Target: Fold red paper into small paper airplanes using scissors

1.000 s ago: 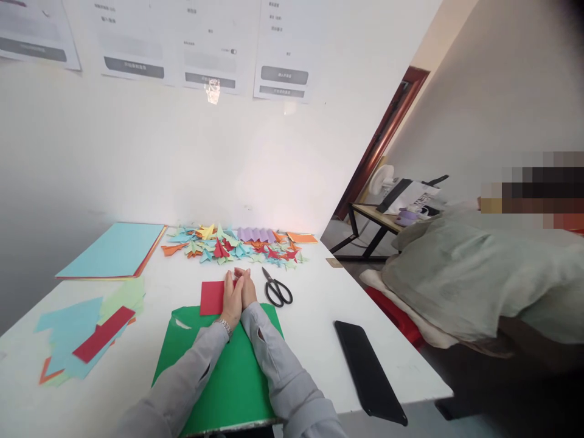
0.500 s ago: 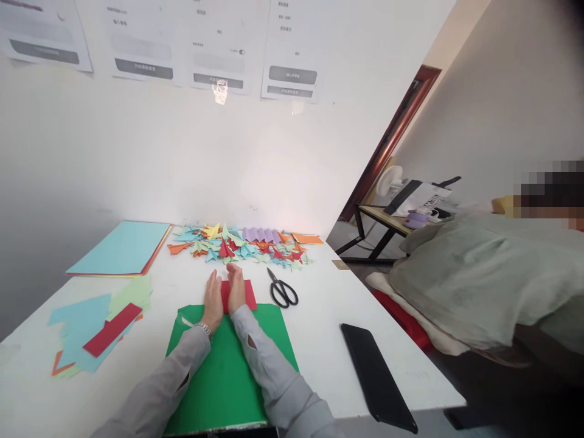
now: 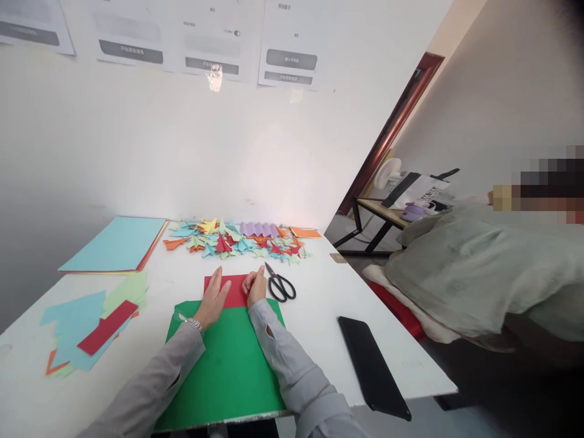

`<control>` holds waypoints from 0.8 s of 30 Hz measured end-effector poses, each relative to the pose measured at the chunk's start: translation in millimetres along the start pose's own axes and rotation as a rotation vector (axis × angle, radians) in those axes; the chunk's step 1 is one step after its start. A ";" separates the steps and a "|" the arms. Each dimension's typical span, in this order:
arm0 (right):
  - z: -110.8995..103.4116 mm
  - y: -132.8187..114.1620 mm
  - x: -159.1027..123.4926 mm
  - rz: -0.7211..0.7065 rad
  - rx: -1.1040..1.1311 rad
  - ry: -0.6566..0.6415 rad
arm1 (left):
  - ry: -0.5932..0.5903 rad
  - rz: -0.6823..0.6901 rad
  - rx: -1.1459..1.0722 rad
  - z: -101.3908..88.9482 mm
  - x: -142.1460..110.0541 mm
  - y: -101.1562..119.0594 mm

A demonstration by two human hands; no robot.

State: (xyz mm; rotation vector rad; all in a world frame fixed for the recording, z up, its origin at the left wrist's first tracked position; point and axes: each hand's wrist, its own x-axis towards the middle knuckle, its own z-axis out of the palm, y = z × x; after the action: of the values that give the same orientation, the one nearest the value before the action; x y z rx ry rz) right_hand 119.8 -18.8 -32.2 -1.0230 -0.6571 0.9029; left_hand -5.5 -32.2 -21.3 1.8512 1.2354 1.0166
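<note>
A red sheet of paper (image 3: 236, 293) lies spread out wide at the far edge of a green sheet (image 3: 228, 371). My left hand (image 3: 213, 300) rests on the red paper's left part, fingers stretched and held upward at an angle. At the right end of the paper is my right hand (image 3: 256, 286), its fingers curled in on the paper's edge. Just right of that hand lies a pair of black-handled scissors (image 3: 281, 288), blades pointing away from me.
Small folded paper shapes (image 3: 223, 242) are heaped along the wall. A stack of coloured sheets (image 3: 116, 243) lies back left, with paper scraps (image 3: 75, 322) in front. A black flat object (image 3: 374, 368) lies right. A person (image 3: 479, 267) in pale green sits beyond the table.
The red paper showed as a smaller square earlier and now lies opened wider. My hands were close together; they have moved apart, and my right hand's fingers have curled at the paper's right end.
</note>
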 end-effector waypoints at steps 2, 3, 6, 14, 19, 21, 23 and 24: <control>-2.7 -1.7 -0.6 -0.006 -0.009 -0.013 | -0.075 0.038 0.059 -4.8 -1.3 -1.0; -3.1 -1.9 -1.0 -0.010 -0.013 -0.014 | -0.097 0.046 0.088 -7.5 -1.8 -1.9; -4.9 -2.5 -1.5 -0.031 -0.020 0.006 | -0.134 0.056 0.177 -15.5 -3.4 -6.4; -23.6 -15.2 1.0 -0.064 -0.057 0.062 | -0.276 0.245 0.508 -26.4 -13.0 -9.4; -24.3 -13.2 3.0 -0.081 -0.140 -0.011 | -0.338 0.517 0.634 -24.9 -17.5 5.1; -24.3 -13.3 2.2 -0.098 -0.187 -0.056 | -0.337 0.575 0.723 -24.1 -16.8 10.8; -24.9 -15.8 -0.7 -0.126 -0.246 -0.116 | -0.392 0.615 0.830 -24.4 -15.1 14.1; -25.1 -17.6 -2.9 -0.147 -0.279 -0.151 | -0.430 0.637 0.876 -25.0 -14.2 14.7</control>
State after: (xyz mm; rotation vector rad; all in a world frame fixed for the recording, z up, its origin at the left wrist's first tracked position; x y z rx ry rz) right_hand 144.4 -36.3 -26.0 -1.1435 -0.9934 0.7781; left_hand -24.9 -47.3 -0.4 3.0670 0.8816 0.2809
